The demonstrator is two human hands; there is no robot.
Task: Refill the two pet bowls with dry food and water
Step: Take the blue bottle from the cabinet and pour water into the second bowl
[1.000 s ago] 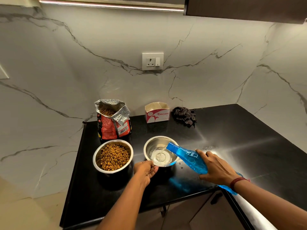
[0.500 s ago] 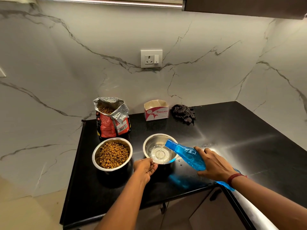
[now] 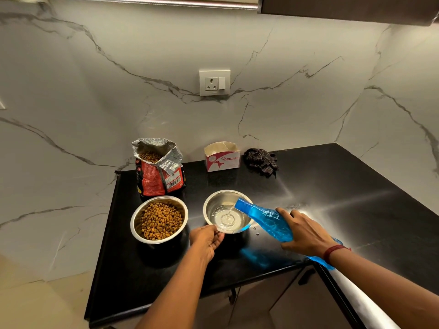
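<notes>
Under right hand [image 3: 306, 233] fingers — blue bottle [image 3: 266, 218], seemingly tipped.

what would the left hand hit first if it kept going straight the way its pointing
The left hand already touches the near rim of the water bowl, so it would simply push that bowl. Beyond it, probably the tissue box, though depth is unclear.

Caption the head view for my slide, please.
Right hand pours bottle water into bowl, steadied by left hand.
</notes>
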